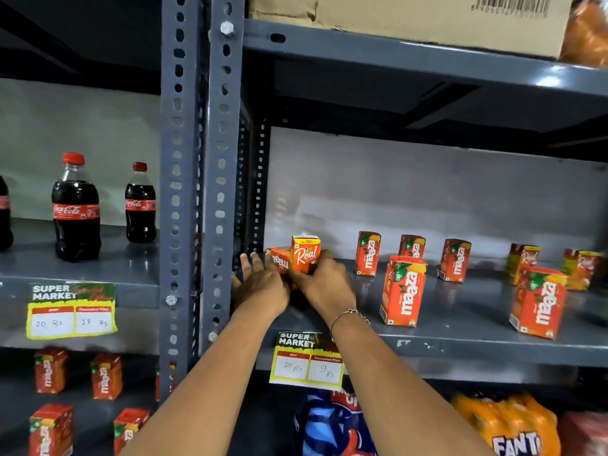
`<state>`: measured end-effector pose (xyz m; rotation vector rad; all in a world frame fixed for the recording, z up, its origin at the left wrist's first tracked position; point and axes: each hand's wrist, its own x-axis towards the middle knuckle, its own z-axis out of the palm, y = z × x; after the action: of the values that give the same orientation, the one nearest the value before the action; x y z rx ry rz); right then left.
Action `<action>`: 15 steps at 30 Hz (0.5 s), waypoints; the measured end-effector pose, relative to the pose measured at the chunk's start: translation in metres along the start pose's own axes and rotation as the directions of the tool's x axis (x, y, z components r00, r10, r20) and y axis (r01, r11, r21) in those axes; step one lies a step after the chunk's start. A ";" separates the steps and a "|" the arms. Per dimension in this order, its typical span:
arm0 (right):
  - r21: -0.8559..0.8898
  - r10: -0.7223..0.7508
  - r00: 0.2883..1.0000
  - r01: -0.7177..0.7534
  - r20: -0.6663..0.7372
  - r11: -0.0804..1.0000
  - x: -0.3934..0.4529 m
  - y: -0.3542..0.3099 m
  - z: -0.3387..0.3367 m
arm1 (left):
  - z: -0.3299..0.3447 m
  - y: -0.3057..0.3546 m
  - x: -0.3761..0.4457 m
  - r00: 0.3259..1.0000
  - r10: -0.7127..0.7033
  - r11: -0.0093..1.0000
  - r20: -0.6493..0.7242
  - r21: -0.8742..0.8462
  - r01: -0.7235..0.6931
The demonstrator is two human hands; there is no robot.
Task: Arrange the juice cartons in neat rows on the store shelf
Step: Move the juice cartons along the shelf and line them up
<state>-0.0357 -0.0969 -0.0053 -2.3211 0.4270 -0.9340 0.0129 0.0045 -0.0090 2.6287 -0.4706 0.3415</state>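
On the grey metal shelf (460,343) an orange Real juice carton (305,254) stands upright at the far left, and my right hand (320,281) is wrapped around its lower part. Beside it a Maaza carton (279,258) lies on its side. My left hand (260,284) rests against that carton with fingers spread. Several more Maaza cartons stand scattered to the right, the nearest (403,291) in front and another (367,254) behind it. Two Real cartons (523,263) stand at the back right.
A slotted grey upright post (217,159) borders the left hand. Cola bottles (76,209) stand on the left shelf. A cardboard box (411,18) sits on the shelf above. Price tags (306,360) hang on the shelf edge. Fanta bottles (510,429) and more Maaza cartons (51,370) are below.
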 end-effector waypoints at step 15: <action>-0.005 -0.217 0.889 0.235 -0.402 0.972 -0.004 -0.051 -0.065 | -0.035 0.021 -0.024 0.849 0.242 0.919 -0.469 -0.169 -0.356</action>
<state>-0.0809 -0.0815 0.0622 -2.1659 0.2959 -1.5317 -0.0228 0.0100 0.0219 2.1350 -0.7172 0.8955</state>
